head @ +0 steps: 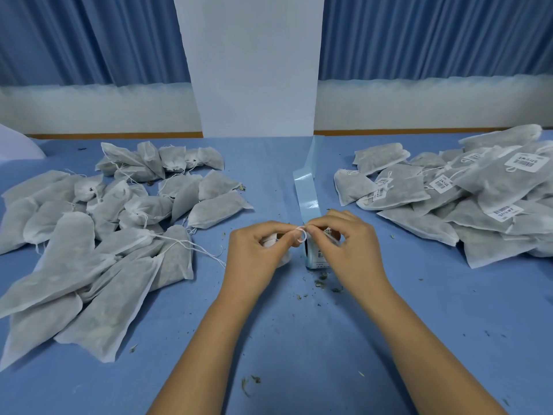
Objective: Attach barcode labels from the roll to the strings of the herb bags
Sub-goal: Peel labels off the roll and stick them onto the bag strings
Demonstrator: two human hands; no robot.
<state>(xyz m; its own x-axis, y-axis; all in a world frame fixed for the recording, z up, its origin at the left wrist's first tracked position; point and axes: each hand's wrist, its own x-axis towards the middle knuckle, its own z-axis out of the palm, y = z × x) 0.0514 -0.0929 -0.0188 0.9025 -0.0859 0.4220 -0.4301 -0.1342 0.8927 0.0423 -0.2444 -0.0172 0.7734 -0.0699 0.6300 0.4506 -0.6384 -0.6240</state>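
1. Left hand [257,250]: held over the middle of the table [269,339]. The fingers are curled, and thumb and forefinger pinch a white string [302,236].
2. Right hand [348,245]: directly opposite the left, fingertips meeting it. Its fingers are also curled and pinch the same string, which forms a small loop between the two hands.
3. Herb bag [269,242]: lies under the left hand, mostly covered. Only a white patch shows between the fingers, and how it lies cannot be told.
4. Label roll [317,256]: stands on the table just beneath the right hand's fingers, with a printed barcode visible on its face. Whether a label is already on the string cannot be told.
5. Backing strip [306,190]: a pale blue ribbon runs from the roll away from the person toward the white pillar [254,70].
6. Unlabelled bags [104,235]: a loose heap on the person's left, well apart from the hands, strings trailing on the cloth.
7. Labelled bags [434,205]: a stacked heap on the person's right. Several carry a white barcode label [526,162].
8. Herb crumbs [321,277]: scattered on the blue cloth near the roll and toward the near edge.
9. Blue curtains [89,40] hang on both sides of the pillar.
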